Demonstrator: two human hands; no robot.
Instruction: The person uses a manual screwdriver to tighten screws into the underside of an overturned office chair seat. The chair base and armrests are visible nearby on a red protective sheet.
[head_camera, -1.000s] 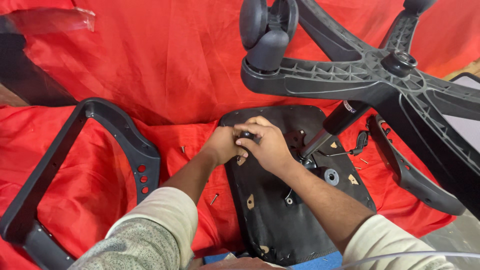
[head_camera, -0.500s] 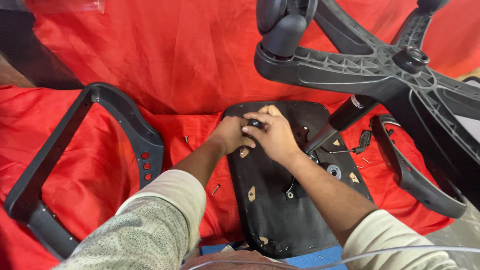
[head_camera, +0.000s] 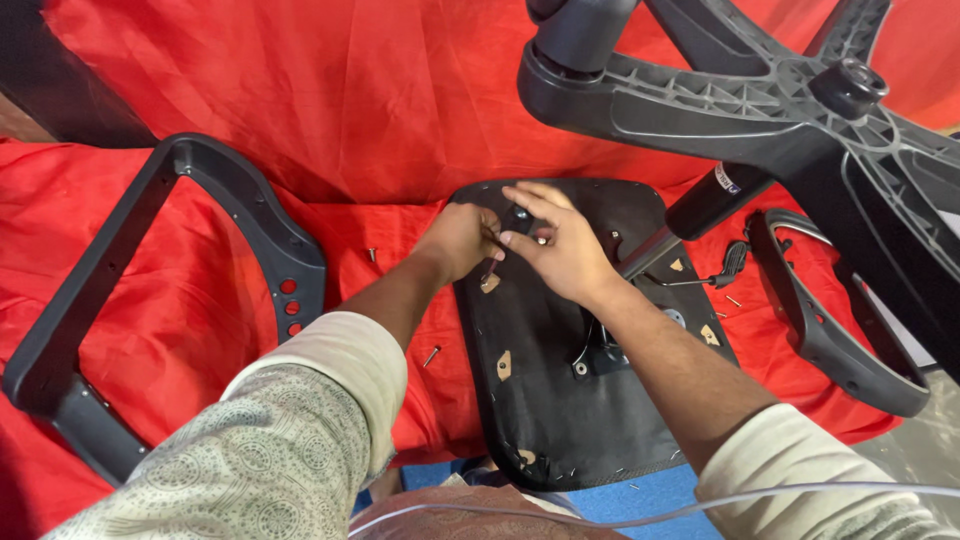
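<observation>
From the head camera, both hands meet at the far edge of the upturned black seat pan (head_camera: 560, 400) lying on the red cloth (head_camera: 300, 100). The left hand (head_camera: 462, 240) is curled tight round a small dark tool (head_camera: 490, 268); the right hand (head_camera: 560, 245) pinches a small black part (head_camera: 520, 213) between thumb and forefinger. A grey armrest frame (head_camera: 200, 230) lies toward the cloth's left edge, another armrest (head_camera: 830, 330) at the right. The star base (head_camera: 780, 110) looms over the far right corner, a small white label on its gas cylinder (head_camera: 715, 195). A loose screw (head_camera: 431, 355) lies beside the seat pan.
</observation>
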